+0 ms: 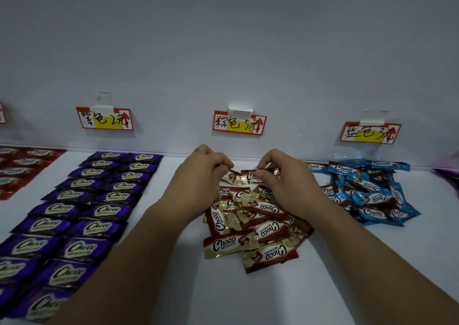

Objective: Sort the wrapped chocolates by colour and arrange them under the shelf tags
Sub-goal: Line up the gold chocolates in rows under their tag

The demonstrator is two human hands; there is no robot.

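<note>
Fingers of the left hand (198, 173) pinch 1 gold-and-brown foil-wrapped chocolate (230, 176); the right hand (280, 183) pinches a 2nd chocolate (250, 177) beside it.

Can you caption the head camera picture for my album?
Left hand and right hand pinch brown-and-gold chocolates under the middle tag, between purple rows and a blue pile.

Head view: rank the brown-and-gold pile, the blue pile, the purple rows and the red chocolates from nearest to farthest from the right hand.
1. The brown-and-gold pile: directly under the right hand, which pinches one chocolate at its far end.
2. The blue pile: just to the hand's right.
3. The purple rows: to the left, beyond the left hand.
4. The red chocolates: at the far left edge.
</note>
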